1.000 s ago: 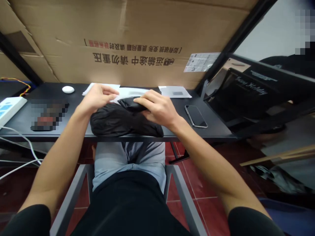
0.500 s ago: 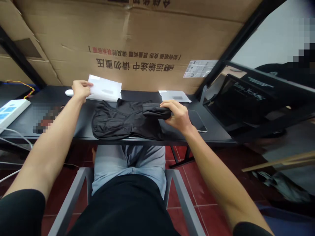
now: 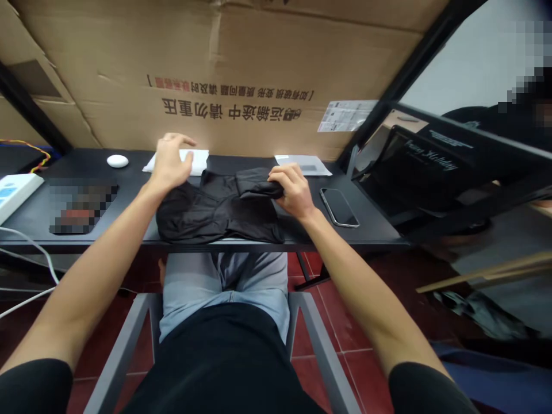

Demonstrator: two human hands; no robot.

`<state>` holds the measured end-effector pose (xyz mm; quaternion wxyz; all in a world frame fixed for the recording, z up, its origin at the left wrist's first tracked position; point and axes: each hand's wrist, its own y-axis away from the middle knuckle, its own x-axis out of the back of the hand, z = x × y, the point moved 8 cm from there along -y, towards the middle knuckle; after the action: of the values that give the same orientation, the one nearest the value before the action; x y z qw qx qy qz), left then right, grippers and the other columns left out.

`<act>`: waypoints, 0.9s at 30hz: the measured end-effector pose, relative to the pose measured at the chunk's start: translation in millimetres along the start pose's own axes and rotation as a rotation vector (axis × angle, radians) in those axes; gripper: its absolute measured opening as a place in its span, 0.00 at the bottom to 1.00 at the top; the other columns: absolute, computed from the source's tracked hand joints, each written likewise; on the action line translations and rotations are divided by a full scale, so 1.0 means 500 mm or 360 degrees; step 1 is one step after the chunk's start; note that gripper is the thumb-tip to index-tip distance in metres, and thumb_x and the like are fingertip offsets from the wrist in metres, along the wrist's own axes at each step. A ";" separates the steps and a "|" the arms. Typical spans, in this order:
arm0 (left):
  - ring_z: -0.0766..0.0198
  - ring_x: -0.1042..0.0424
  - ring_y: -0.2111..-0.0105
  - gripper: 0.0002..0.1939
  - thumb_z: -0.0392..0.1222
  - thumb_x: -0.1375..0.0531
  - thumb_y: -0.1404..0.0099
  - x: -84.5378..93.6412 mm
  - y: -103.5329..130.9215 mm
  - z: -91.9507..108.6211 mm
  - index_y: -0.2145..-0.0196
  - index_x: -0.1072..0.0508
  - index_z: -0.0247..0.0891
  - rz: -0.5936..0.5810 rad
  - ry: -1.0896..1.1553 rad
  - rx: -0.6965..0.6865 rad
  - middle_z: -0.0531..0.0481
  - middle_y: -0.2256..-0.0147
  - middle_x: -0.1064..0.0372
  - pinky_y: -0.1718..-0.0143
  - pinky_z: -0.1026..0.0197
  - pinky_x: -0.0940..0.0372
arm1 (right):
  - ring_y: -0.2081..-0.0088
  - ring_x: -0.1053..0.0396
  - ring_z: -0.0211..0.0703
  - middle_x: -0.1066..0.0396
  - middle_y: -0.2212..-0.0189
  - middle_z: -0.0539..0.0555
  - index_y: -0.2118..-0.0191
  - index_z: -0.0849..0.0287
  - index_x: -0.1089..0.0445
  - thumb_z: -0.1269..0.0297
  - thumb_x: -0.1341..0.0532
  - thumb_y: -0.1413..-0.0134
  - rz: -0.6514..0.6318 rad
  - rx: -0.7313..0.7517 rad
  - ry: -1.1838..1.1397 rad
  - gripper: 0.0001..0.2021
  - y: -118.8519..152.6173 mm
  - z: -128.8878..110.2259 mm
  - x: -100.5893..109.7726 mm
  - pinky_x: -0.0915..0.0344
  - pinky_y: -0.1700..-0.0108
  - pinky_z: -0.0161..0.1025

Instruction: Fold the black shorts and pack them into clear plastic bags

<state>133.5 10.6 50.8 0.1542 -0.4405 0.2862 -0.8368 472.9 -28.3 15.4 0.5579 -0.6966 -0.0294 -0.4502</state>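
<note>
A thin black cloth garment (image 3: 207,213) lies spread along the desk's front edge, its exact kind unclear. My right hand (image 3: 293,190) grips a folded black cloth bundle (image 3: 254,185) over the garment's right part; whether the two are one piece I cannot tell. My left hand (image 3: 172,161) is raised above the garment's left end, fingers apart, holding nothing. Behind it a white plastic packet (image 3: 199,163) lies flat, partly hidden by the hand. Another whitish packet (image 3: 304,165) rests at the back, beyond my right hand.
On the black desk (image 3: 129,198) are a white mouse (image 3: 118,161), a phone (image 3: 339,207) at right and a blurred-out dark object (image 3: 81,210) at left. A white power strip (image 3: 17,192) with cables sits far left. Cardboard (image 3: 241,52) walls the back. A person (image 3: 487,121) is at far right.
My left hand has let go of the white packet, which now lies flat, and has moved right toward the garment. My right hand has shifted slightly left with the cloth bundle.
</note>
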 end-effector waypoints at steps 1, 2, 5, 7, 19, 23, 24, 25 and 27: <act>0.47 0.28 0.35 0.13 0.40 0.38 0.27 -0.016 0.017 0.049 0.47 0.19 0.42 -0.0071 0.0049 -0.0102 0.42 0.43 0.20 0.26 0.41 0.37 | 0.41 0.25 0.59 0.21 0.44 0.62 0.45 0.53 0.23 0.79 0.40 0.40 -0.0095 0.0028 0.0012 0.21 0.000 -0.001 -0.015 0.24 0.38 0.58; 0.47 0.27 0.37 0.13 0.41 0.38 0.27 -0.033 0.037 0.096 0.48 0.19 0.42 -0.0156 0.0097 -0.0192 0.42 0.44 0.19 0.28 0.41 0.35 | 0.41 0.25 0.59 0.21 0.43 0.62 0.45 0.54 0.23 0.81 0.40 0.43 -0.0218 0.0075 0.0013 0.24 0.004 -0.004 -0.031 0.24 0.39 0.57; 0.48 0.24 0.41 0.12 0.45 0.35 0.26 -0.091 0.112 0.209 0.48 0.18 0.42 -0.0448 0.0204 -0.0449 0.42 0.44 0.19 0.31 0.42 0.31 | 0.39 0.24 0.56 0.21 0.41 0.63 0.42 0.56 0.23 0.84 0.43 0.49 -0.0533 0.0163 -0.0057 0.30 0.031 -0.008 -0.050 0.21 0.40 0.52; 0.48 0.23 0.43 0.14 0.48 0.32 0.26 -0.121 0.153 0.256 0.46 0.18 0.42 -0.0547 0.0202 -0.0561 0.42 0.44 0.20 0.34 0.44 0.29 | 0.38 0.23 0.55 0.21 0.39 0.63 0.39 0.55 0.23 0.84 0.44 0.46 -0.0570 0.0111 -0.0139 0.32 0.053 -0.002 -0.034 0.21 0.38 0.52; 0.50 0.23 0.45 0.14 0.36 0.39 0.21 -0.232 0.186 0.320 0.41 0.20 0.40 -0.0700 0.0064 -0.0663 0.43 0.45 0.21 0.45 0.52 0.26 | 0.56 0.17 0.53 0.16 0.58 0.55 0.53 0.50 0.21 0.67 0.37 0.28 0.0095 -0.0325 -0.0375 0.07 0.110 -0.027 0.056 0.17 0.47 0.51; 0.55 0.22 0.49 0.22 0.34 0.43 0.20 -0.213 0.187 0.299 0.33 0.24 0.41 -0.0565 0.0326 -0.0530 0.43 0.46 0.22 0.43 0.54 0.26 | 0.50 0.17 0.56 0.16 0.52 0.58 0.49 0.49 0.21 0.63 0.37 0.25 -0.0181 -0.0287 -0.0390 0.08 0.103 -0.048 0.013 0.18 0.43 0.54; 0.55 0.22 0.50 0.24 0.34 0.44 0.19 -0.202 0.186 0.290 0.31 0.26 0.42 -0.0525 0.0349 -0.0494 0.43 0.47 0.23 0.44 0.54 0.26 | 0.48 0.18 0.57 0.16 0.50 0.59 0.49 0.50 0.20 0.62 0.38 0.25 -0.0274 -0.0275 -0.0386 0.08 0.103 -0.051 0.002 0.18 0.42 0.55; 0.55 0.22 0.52 0.26 0.34 0.45 0.19 -0.188 0.187 0.280 0.28 0.27 0.43 -0.0485 0.0356 -0.0464 0.43 0.47 0.24 0.44 0.54 0.26 | 0.47 0.18 0.58 0.16 0.49 0.60 0.49 0.50 0.20 0.62 0.38 0.24 -0.0348 -0.0267 -0.0379 0.09 0.103 -0.053 -0.006 0.18 0.41 0.56; 0.55 0.23 0.53 0.30 0.34 0.46 0.19 -0.155 0.192 0.254 0.24 0.31 0.46 -0.0414 0.0311 -0.0410 0.43 0.47 0.25 0.44 0.53 0.26 | 0.47 0.18 0.58 0.17 0.49 0.61 0.51 0.51 0.18 0.61 0.39 0.23 -0.0423 -0.0262 -0.0370 0.10 0.104 -0.053 -0.014 0.19 0.41 0.56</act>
<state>282.9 -68.9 -1.6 -0.0413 -0.4065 0.3452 -0.8449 481.3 -66.0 -28.9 0.4275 -0.7771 -0.1486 -0.4373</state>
